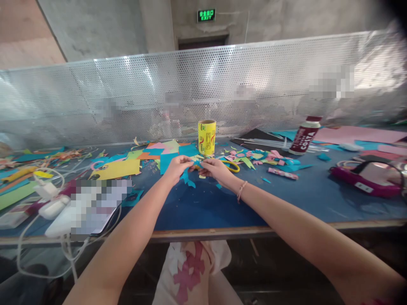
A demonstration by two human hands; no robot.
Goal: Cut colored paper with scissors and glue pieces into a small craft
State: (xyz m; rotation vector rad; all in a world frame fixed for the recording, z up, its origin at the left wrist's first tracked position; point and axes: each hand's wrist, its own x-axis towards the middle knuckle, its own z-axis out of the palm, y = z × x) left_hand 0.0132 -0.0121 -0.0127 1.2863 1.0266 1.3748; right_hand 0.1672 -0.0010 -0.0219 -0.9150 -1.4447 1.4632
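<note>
Above the middle of the blue table, my left hand (178, 168) and my right hand (219, 170) meet with their fingertips almost touching. Both are closed in a pinch on a small piece of blue paper (196, 163), mostly covered by the fingers. Below the left fingertips lie blue paper scraps (188, 181). Yellow-handled scissors (234, 167) rest just behind my right hand, their blades hidden. Straight beyond the hands stands a yellow printed roll (206, 137), upright with its hollow end on top. A yellow paper sheet (119, 168) lies left of my left hand.
A maroon bottle (304, 136) stands at the right, near colourful paper scraps (248, 156) and a purple-framed headset-like object (365, 180). At left lie a phone (106, 216), white chargers (55, 205) and loose cables. A perforated metal panel (203, 84) closes off the table's back.
</note>
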